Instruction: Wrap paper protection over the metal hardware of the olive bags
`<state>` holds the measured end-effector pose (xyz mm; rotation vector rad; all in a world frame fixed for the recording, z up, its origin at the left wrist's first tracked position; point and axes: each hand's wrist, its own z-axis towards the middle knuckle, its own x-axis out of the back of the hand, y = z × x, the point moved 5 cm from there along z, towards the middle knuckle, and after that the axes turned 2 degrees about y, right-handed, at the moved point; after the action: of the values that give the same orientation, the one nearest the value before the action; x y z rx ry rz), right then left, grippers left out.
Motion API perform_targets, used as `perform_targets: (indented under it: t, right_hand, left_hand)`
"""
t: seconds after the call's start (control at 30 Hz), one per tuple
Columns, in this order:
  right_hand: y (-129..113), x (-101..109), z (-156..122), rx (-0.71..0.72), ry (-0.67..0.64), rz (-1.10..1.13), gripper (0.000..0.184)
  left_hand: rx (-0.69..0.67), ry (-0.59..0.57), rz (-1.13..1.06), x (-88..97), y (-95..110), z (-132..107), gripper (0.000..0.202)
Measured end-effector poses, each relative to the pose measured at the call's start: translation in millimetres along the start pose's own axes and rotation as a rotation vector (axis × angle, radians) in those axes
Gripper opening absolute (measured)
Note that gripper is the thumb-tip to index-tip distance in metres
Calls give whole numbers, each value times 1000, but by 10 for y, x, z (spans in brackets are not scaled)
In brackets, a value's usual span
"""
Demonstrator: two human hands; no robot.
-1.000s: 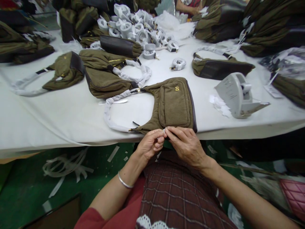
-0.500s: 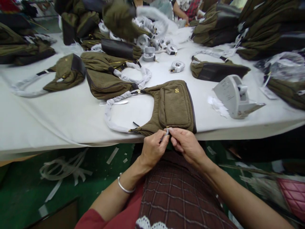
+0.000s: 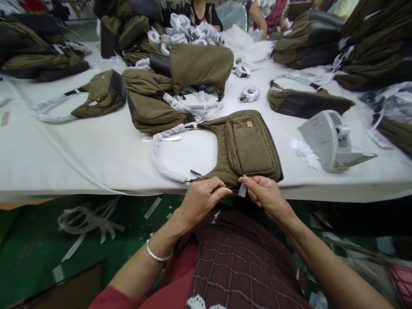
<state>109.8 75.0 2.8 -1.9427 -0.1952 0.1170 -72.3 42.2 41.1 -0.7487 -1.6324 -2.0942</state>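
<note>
At the table's (image 3: 96,171) six-o'clock edge lies one bag (image 3: 251,146), with one tape dispenser (image 3: 324,141) at its three and one strap roll (image 3: 249,97) at twelve. The right hand (image 3: 267,193) pinches one tab (image 3: 242,190); the left hand (image 3: 203,197) is narrowed, its hold unclear.

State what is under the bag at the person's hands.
White-covered table shows beside the bag and within its looped strap; the surface directly beneath the bag is hidden.

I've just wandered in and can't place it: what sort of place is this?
Likely a bag workshop or factory floor. Several similar olive bags lie on a white-covered table, a heap of pale coiled straps sits towards the back, and pale strips litter the green floor.
</note>
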Motion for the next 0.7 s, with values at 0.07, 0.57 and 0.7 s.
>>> perform_targets:
  t: [0.07, 0.57, 0.7]
  right_hand:
    - [-26, 158, 8, 17, 32, -135, 49]
    - [-1, 844, 53, 268, 359, -364, 45]
    - [-152, 938, 295, 333, 388, -279, 52]
  left_hand:
    - [-62, 121, 171, 245, -98, 87, 23]
    - [-220, -437, 316, -13, -244, 215, 23]
    - [-158, -445, 322, -384, 7, 264, 16]
